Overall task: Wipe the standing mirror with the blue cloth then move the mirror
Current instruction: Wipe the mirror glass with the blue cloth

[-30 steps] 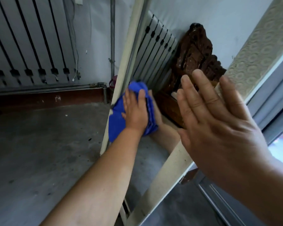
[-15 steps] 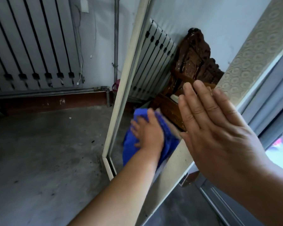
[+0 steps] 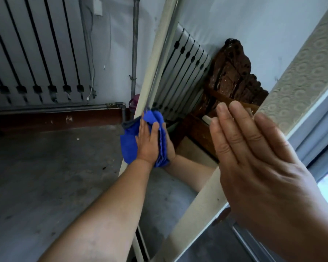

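Left hand (image 3: pixel 149 143) fingers lie flat, not gripping, pressing the blue cloth (image 3: pixel 128 148) onto the standing mirror (image 3: pixel 195 210) at its left frame edge. Right hand (image 3: pixel 263 167) fingers are straight and released, flat against the mirror's right frame, well apart from the cloth.

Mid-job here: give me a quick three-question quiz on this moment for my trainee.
1. True or false: the left hand presses the blue cloth against the standing mirror.
2. The right hand is: A) gripping a bucket; B) flat, fingers straight, at the mirror's frame; C) out of view.
3. Fill in: the ribbed heater on the wall left of the mirror is a ____.

Key: 1 true; 2 B; 3 radiator.
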A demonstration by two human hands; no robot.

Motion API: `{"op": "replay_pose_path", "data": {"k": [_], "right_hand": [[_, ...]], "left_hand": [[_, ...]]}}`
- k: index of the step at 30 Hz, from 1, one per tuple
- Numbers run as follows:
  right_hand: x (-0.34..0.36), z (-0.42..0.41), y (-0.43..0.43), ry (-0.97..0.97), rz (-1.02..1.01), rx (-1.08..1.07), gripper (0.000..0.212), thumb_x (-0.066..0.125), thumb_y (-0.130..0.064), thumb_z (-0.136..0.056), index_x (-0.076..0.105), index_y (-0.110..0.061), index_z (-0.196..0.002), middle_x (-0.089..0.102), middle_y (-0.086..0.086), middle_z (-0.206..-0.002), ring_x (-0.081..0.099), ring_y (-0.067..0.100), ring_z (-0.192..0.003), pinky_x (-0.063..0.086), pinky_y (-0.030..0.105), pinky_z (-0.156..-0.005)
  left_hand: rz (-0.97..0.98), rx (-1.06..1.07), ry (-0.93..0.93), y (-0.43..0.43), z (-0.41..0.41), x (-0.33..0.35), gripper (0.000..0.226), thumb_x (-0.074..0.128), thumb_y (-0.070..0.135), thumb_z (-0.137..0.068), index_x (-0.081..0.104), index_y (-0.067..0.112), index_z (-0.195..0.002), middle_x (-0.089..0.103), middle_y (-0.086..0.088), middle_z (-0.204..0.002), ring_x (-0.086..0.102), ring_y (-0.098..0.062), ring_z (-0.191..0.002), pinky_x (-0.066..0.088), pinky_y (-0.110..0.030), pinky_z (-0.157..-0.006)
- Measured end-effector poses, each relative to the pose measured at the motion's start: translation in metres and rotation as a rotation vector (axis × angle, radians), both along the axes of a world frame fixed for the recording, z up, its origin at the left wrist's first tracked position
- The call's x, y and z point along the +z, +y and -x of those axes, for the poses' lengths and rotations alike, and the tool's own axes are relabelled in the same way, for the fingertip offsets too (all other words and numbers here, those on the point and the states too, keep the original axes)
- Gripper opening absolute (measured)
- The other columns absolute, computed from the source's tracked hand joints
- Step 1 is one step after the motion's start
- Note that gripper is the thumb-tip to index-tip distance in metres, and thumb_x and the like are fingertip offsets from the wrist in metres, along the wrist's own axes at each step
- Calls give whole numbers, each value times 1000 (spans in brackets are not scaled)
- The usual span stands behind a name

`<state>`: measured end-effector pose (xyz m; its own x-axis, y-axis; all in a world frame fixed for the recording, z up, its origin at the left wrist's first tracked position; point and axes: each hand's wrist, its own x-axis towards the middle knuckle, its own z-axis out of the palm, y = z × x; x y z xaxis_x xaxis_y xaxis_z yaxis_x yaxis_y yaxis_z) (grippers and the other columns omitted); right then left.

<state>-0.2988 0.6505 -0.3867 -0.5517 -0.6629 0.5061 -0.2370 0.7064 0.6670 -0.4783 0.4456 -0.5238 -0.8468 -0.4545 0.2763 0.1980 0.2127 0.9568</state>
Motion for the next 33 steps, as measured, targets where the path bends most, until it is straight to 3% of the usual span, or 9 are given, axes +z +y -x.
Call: {"op": "replay_pose_path", "data": {"k": [5,8,11,16,19,23,27,30,33], "right_hand": [[-1,-1,0,-10,-13,-27,63,19,-13,-90,12,15,-146,9,33,-156,8,44,-146,13,54,-118],[0,-4,0,-6,-28,-38,64,18,-14,-90,12,16,-146,9,34,-156,8,45,-146,13,53,-118],[0,-5,0,3,-24,-42,65,17,-14,-89,12,17,-146,8,34,-156,8,46,-146,12,53,-118],[-4,-3,-1,-13,2,-26,64,15,-13,-89,12,17,-145,9,36,-155,9,47,-145,14,55,-118],[-6,-5,-1,-17,19,0,63,14,-13,-89,15,17,-145,12,35,-154,13,47,-144,18,55,-118],[-4,-7,-3,-58,68,34,63,14,-15,-89,24,15,-144,20,31,-154,19,44,-143,21,51,-117],[-3,-13,-5,-113,157,119,63,24,-14,-85,33,13,-141,28,29,-151,26,44,-140,21,50,-113],[-4,-14,-8,-142,250,229,62,31,-12,-81,40,11,-138,34,28,-148,31,44,-138,24,50,-111],[-5,-14,-13,-192,300,310,61,36,-10,-77,46,11,-134,40,28,-144,35,46,-135,28,50,-108]], "left_hand": [[-279,86,-221,3,-13,-53,91,27,71,-80,19,19,-154,20,-1,-162,16,-18,-149,8,-49,-121],[-395,162,-352,10,-27,-82,73,30,62,-93,32,15,-149,39,-13,-152,35,-29,-141,22,-48,-118],[-446,170,-458,23,-45,-95,82,28,70,-87,39,11,-143,50,-18,-141,46,-36,-131,31,-48,-113],[-421,163,-400,48,-69,-68,82,34,71,-86,41,10,-139,49,-16,-141,45,-34,-132,32,-51,-111],[-319,141,-314,64,-76,-37,69,32,58,-96,28,15,-149,32,-9,-156,28,-26,-144,20,-54,-116],[-220,100,-210,80,-82,-3,63,29,42,-103,10,11,-155,10,-3,-163,8,-18,-150,4,-45,-122],[-233,-49,-146,83,-91,28,52,29,33,-105,23,11,-152,19,-6,-161,14,-18,-149,9,-38,-122],[-522,-148,-49,71,-107,66,56,44,49,-92,55,11,-132,56,-12,-138,51,-25,-130,38,-44,-111],[-897,-183,11,49,-113,96,32,50,47,-92,65,20,-97,72,0,-93,70,-15,-84,56,-33,-73]]}}
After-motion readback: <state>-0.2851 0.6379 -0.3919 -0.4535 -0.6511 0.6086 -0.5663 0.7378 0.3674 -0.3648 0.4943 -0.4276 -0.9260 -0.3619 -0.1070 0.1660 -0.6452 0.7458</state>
